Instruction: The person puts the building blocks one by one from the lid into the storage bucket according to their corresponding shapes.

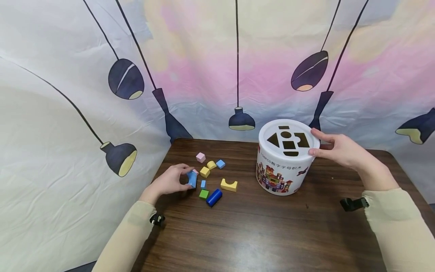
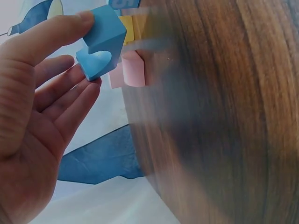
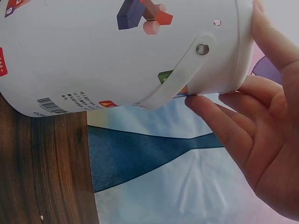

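Note:
My left hand (image 1: 171, 179) pinches a light blue arch block (image 1: 192, 179) between thumb and fingers. In the left wrist view its curved cutout faces the fingers, and the block (image 2: 106, 29) looks tilted. My right hand (image 1: 344, 151) holds the lid edge of a white block bucket (image 1: 282, 172), thumb and fingers spread around the rim. The bucket stands upright; its lid (image 1: 272, 126) has several shaped holes. In the right wrist view the fingers (image 3: 224, 123) touch the bucket's side near its white handle (image 3: 175, 79).
Near the left hand lie a pink block (image 1: 201, 157), yellow cube (image 1: 205, 172), small blue blocks (image 1: 220, 164), a green block (image 1: 204, 194), a dark blue cylinder (image 1: 214, 198) and a yellow arch (image 1: 229, 185). A printed cloth (image 1: 204, 75) hangs behind the brown table (image 1: 258, 234).

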The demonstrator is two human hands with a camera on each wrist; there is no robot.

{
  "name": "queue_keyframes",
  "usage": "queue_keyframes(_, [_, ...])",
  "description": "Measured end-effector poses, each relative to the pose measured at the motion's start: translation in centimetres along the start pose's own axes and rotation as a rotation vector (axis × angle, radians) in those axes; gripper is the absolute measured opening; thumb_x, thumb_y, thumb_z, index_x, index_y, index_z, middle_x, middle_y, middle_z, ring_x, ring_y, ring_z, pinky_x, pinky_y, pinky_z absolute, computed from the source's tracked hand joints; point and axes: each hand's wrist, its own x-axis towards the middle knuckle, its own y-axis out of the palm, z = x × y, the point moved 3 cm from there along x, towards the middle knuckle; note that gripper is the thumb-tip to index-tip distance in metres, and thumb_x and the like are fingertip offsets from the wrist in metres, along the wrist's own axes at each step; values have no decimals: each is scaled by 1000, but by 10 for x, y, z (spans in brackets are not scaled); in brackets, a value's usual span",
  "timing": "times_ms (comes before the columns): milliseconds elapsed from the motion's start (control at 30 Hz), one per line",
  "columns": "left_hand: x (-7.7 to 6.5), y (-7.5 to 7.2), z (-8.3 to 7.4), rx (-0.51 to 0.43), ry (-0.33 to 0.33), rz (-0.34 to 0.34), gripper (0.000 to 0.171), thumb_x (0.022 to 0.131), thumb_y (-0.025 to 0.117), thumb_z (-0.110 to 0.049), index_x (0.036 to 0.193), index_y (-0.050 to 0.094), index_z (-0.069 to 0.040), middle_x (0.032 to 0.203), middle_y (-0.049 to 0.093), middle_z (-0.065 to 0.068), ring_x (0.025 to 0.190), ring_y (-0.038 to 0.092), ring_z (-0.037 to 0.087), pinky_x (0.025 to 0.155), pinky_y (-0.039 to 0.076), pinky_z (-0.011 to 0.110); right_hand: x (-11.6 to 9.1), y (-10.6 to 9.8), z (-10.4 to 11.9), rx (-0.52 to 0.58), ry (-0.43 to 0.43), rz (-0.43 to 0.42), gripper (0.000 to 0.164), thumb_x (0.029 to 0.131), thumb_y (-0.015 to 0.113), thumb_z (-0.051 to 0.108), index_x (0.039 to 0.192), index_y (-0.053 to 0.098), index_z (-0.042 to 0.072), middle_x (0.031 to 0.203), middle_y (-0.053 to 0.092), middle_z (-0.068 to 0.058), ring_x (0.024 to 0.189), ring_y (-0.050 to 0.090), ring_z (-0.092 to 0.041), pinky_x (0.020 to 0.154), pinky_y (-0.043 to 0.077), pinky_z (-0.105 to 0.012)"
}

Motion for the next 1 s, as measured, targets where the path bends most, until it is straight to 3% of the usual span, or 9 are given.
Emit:
queue_keyframes(267, [1,-4,-1,32,14,-36,76,85,91,-18,151,58,2,140,59,18,116,65,31,99,58,48,-1,-1,-1,-4,-1,8,91,100,76,47,170,26,14,157,43,-35,130,62,-50,103,51,-67])
queue_keyframes(500, [2,-7,-4,37,39,-110,75,82,90,-10,149,60,4,138,58,16,113,62,29,96,58,46,0,0,-1,-8,-18,3,91,101,77,43,170,25,13,156,45,-36,130,61,-50,102,52,-67])
queue_keyframes(700, [8,-9,-8,-19,48,-176,71,81,91,-9,146,63,2,137,60,12,113,61,29,97,58,46,-2,1,1,-9,-19,18,94,101,75,47,172,21,14,154,48,-37,133,58,-52,102,52,-68])
queue_keyframes(1000, [23,-13,-32,-115,150,-245,70,84,91,-12,147,64,-1,136,62,9,115,62,26,90,57,43,0,-10,7,-50,-79,83,93,102,75,44,170,24,6,159,47,-29,131,63,-44,102,54,-60])
